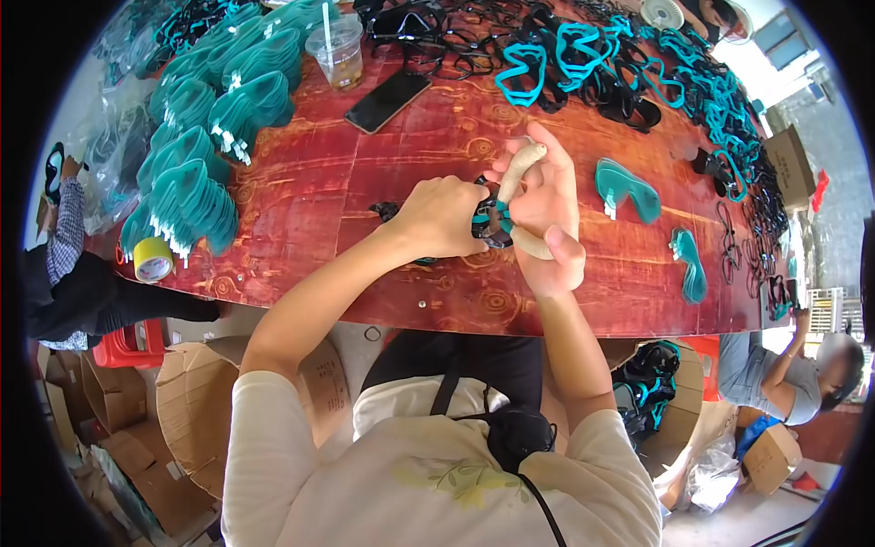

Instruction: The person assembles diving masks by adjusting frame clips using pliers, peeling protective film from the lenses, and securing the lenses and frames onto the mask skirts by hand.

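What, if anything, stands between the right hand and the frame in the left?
Nothing visible does: the right hand is right at the frame, which the left hand holds from the other side. Some teal lenses lie beyond the right hand, out of the way.

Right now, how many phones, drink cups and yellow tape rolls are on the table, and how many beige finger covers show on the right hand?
Phone: 1
Drink cup: 1
Yellow tape roll: 1
Beige finger covers on the right hand: 2
Total: 5
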{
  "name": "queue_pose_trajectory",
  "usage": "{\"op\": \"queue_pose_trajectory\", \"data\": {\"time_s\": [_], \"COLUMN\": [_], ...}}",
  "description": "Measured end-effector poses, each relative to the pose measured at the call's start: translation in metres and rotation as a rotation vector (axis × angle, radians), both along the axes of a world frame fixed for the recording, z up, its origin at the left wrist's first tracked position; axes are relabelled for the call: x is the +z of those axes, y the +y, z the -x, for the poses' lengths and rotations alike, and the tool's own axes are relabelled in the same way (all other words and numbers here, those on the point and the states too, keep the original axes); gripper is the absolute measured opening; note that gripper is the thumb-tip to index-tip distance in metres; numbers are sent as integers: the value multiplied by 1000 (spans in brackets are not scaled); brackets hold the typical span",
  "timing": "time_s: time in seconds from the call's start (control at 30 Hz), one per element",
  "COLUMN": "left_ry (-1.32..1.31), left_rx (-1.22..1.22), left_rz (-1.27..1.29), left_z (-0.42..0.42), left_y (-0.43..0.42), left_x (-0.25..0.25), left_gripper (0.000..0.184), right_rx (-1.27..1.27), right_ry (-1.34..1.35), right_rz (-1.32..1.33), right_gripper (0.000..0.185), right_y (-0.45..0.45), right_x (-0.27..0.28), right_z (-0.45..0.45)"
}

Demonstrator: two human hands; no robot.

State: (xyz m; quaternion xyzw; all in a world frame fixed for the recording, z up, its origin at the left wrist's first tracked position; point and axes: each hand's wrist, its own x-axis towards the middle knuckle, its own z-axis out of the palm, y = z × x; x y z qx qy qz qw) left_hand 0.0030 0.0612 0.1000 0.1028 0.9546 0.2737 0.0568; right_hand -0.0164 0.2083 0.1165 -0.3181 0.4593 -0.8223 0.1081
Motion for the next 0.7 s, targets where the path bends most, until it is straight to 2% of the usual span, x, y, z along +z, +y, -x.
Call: {"op": "queue_pose_trajectory", "data": {"time_s": [0.2,0.3,0.33,0.43,0.6,0.7], "left_ry": [51,119,145,96,87,118], "left_rx": [-10,-8,-4,43,30,9], "left_rz": [-22,-50,-101,-67,-34,-94], "left_z": [-1,-7,-11,-10,-8,-15], "left_y": [4,6,8,10,7,6], "left_x": [-16,-22,-20,-20,-17,-5], "left_gripper": [31,29,28,29,35,39], "right_rx": [-6,-37,-58,-54,-5,-140], "right_ry": [-6,-57,-93,-112,-84,-71], "right_rz": [-128,-10,43,64,135,259], "right_gripper": [111,105,98,95,98,99], "right_y": [-5,4,4,3,4,4], "right_x": [-6,-18,-17,-17,-19,-13], "right_z": [-4,-3,-4,-2,2,-23]}}
